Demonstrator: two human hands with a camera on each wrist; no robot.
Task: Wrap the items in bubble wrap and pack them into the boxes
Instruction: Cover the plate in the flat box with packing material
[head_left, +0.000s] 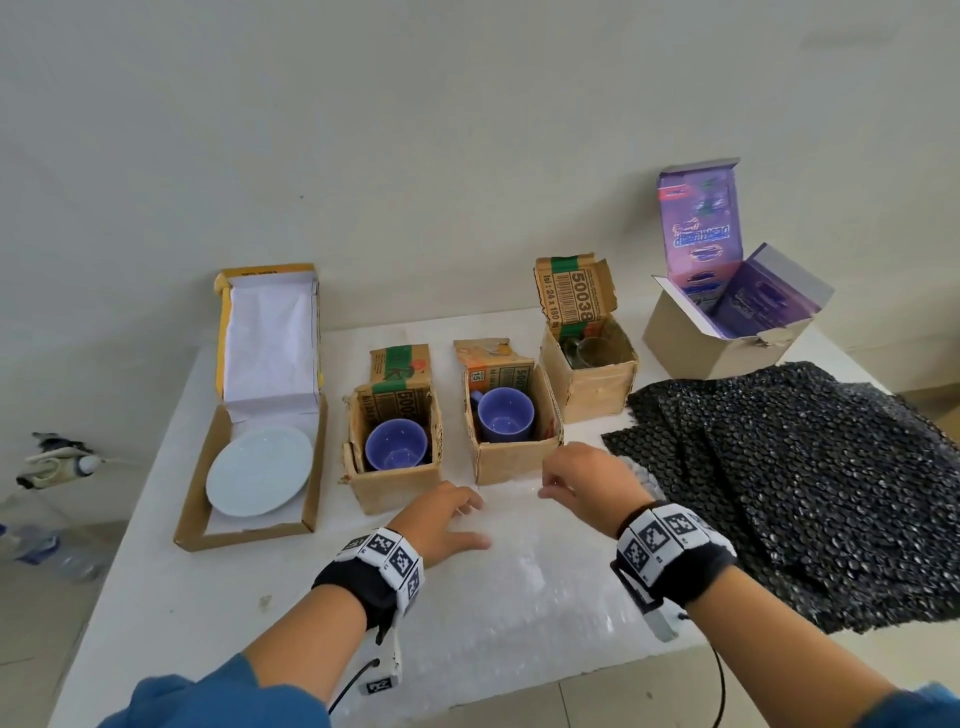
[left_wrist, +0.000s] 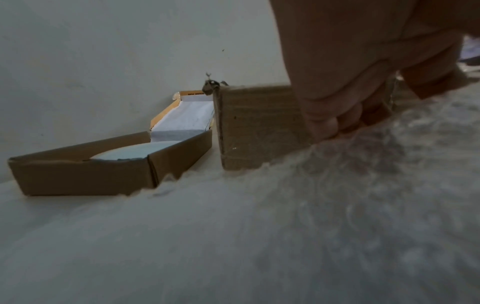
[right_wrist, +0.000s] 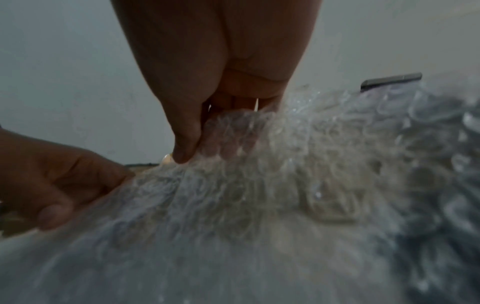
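Observation:
A clear bubble wrap sheet (head_left: 519, 597) lies on the white table (head_left: 208, 623) in front of me. My right hand (head_left: 566, 478) pinches its far edge between thumb and fingers and holds that edge lifted (right_wrist: 192, 144). My left hand (head_left: 457, 514) rests on the sheet's far left edge with fingers curled over it (left_wrist: 324, 123) and thumb stretched out. Behind the hands stand two small cardboard boxes, each holding a blue cup (head_left: 396, 444) (head_left: 505, 414). A white plate (head_left: 260, 470) lies in a flat open box (head_left: 192, 519).
A third small box (head_left: 597, 395) with a glass (head_left: 589, 351) stands further back. An open purple-lined box (head_left: 727, 343) is at the back right. A stack of black bubble wrap (head_left: 805, 467) covers the table's right side. The wall is close behind.

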